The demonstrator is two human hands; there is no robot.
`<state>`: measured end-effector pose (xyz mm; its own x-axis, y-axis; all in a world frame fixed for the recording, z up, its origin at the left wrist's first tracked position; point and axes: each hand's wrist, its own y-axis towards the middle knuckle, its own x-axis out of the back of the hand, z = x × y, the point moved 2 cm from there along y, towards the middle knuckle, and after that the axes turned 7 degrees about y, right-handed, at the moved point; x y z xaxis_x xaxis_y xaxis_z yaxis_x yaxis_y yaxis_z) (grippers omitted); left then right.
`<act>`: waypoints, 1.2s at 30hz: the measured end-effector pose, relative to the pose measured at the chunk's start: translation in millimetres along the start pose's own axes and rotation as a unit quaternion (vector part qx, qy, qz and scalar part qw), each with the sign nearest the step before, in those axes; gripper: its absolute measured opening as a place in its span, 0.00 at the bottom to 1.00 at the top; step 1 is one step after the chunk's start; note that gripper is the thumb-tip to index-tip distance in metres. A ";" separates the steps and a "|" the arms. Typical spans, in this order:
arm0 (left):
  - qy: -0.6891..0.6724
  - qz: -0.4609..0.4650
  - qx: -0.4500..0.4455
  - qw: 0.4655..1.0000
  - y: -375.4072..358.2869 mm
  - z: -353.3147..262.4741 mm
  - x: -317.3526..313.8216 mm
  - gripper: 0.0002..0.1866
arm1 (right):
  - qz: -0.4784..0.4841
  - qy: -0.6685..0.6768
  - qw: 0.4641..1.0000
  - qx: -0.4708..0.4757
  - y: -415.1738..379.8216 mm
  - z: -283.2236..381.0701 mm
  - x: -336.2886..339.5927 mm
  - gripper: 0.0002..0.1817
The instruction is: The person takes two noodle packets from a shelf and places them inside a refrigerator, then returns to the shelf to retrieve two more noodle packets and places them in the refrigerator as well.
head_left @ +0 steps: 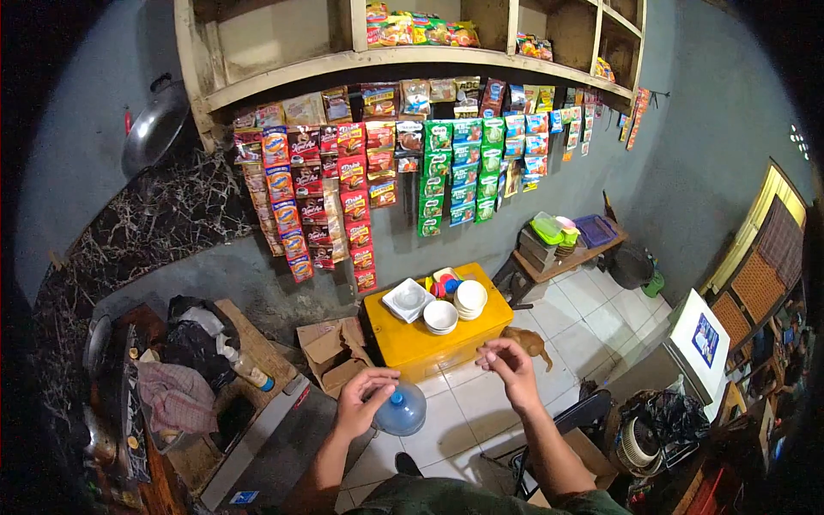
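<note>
"Hands?"
"Left hand (365, 402), right hand (513, 371): loosely curled, partly open, apparently empty."
"Nearest objects?"
"Rounded, translucent blue jug (402, 416) on near smooth tiles (470, 419); farther, boxy yellow chest (455, 342), round white bowls (440, 316) atop."

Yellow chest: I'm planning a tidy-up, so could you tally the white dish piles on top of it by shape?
Square pile: 1
Round piles: 2
Total: 3
</note>
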<state>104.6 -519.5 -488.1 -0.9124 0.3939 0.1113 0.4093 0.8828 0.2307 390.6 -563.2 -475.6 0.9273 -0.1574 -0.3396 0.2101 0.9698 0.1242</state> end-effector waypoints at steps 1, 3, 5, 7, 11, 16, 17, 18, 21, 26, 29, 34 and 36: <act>0.000 -0.005 -0.009 1.000 11.1 -1.5 2.8 0.12 | -0.006 -0.006 1.000 0.011 9.5 1.5 0.9 0.13; -0.012 -0.005 -0.014 1.000 33.9 -5.3 9.4 0.13 | -0.017 -0.008 0.999 0.028 26.6 8.2 -2.3 0.13; -0.028 0.004 -0.019 0.999 56.0 -6.3 13.5 0.13 | -0.026 -0.006 0.999 0.032 44.0 13.3 -4.6 0.13; -0.027 0.010 -0.030 0.999 78.7 -12.0 18.5 0.12 | -0.038 -0.013 0.999 0.032 59.9 18.0 -9.2 0.13; -0.033 0.024 -0.075 0.996 116.1 -11.8 22.8 0.12 | -0.030 -0.015 0.997 0.075 87.8 22.1 -18.7 0.13; -0.047 0.014 -0.119 0.992 155.4 -11.9 22.6 0.12 | -0.008 -0.032 0.995 0.090 125.1 39.2 -20.7 0.13; -0.045 0.011 -0.122 0.991 162.8 -13.4 23.1 0.12 | 0.007 -0.041 0.993 0.107 135.5 42.3 -17.6 0.13; -0.043 0.002 -0.125 0.991 170.0 -15.6 23.7 0.12 | 0.023 -0.050 0.991 0.124 146.8 46.0 -14.3 0.13; -0.027 -0.025 -0.142 0.989 193.8 -24.3 26.9 0.12 | 0.037 -0.078 0.986 0.141 181.9 67.0 -8.4 0.14; -0.008 -0.101 -0.163 0.981 236.3 -42.3 39.2 0.12 | 0.087 -0.100 0.975 0.180 258.0 103.3 2.8 0.17; 0.031 -0.139 -0.170 0.975 256.4 -60.2 44.4 0.11 | 0.116 -0.087 0.965 0.218 299.6 122.5 3.3 0.17; 0.110 -0.167 -0.227 0.953 273.8 -81.9 44.7 0.10 | 0.164 -0.106 0.951 0.242 329.8 147.1 -10.6 0.17; 0.116 -0.171 -0.227 0.952 275.6 -92.7 46.0 0.11 | 0.175 -0.105 0.947 0.248 333.0 152.9 -17.4 0.18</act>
<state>176.1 -281.8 -329.8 -0.9883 -0.0099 0.1522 0.0975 0.7263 0.6804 491.8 -266.1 -285.7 0.9973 0.0729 -0.0105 -0.0496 0.7706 0.6354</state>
